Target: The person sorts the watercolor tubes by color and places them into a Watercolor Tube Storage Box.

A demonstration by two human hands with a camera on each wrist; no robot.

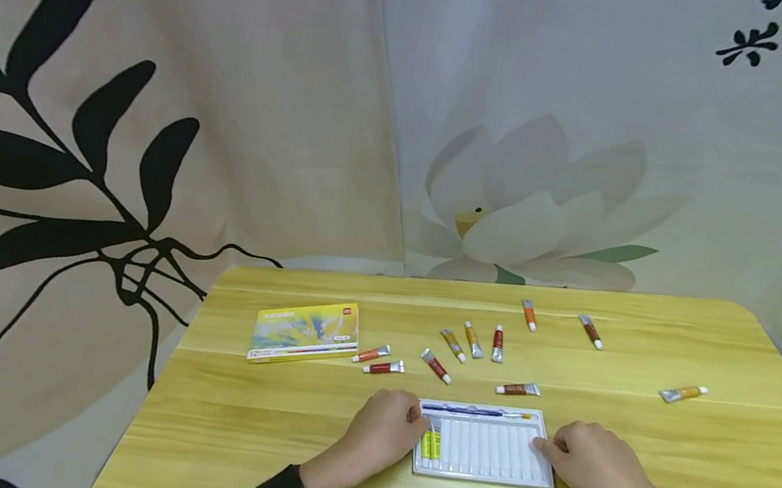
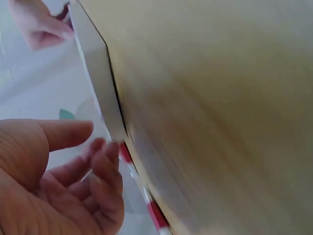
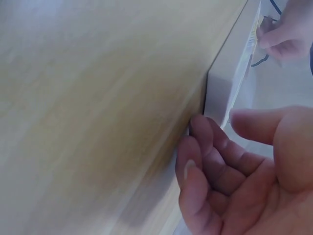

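A white slotted plastic paint tray [image 1: 489, 448] lies near the front of the table. Two yellow paint tubes [image 1: 432, 444] fill slots at its left end, and a blue-handled paintbrush [image 1: 472, 411] lies along its back groove. My left hand [image 1: 388, 427] holds the tray's left edge, thumb over the rim and fingers curled at the side. On the opposite edge, my right hand [image 1: 593, 464] grips likewise with its thumb on top. In the right wrist view, the fingertips [image 3: 200, 127] meet the tray's corner [image 3: 220, 93]. The left wrist view shows the tray's side wall [image 2: 100, 73].
Behind the tray, several paint tubes lie scattered, among them a dark red tube [image 1: 436, 366], a brown tube [image 1: 518, 389] and an orange tube [image 1: 529, 315]. An ochre tube [image 1: 683, 394] lies far right. A yellow paint box [image 1: 305, 334] sits at the left; a printed curtain [image 1: 292, 94] hangs behind.
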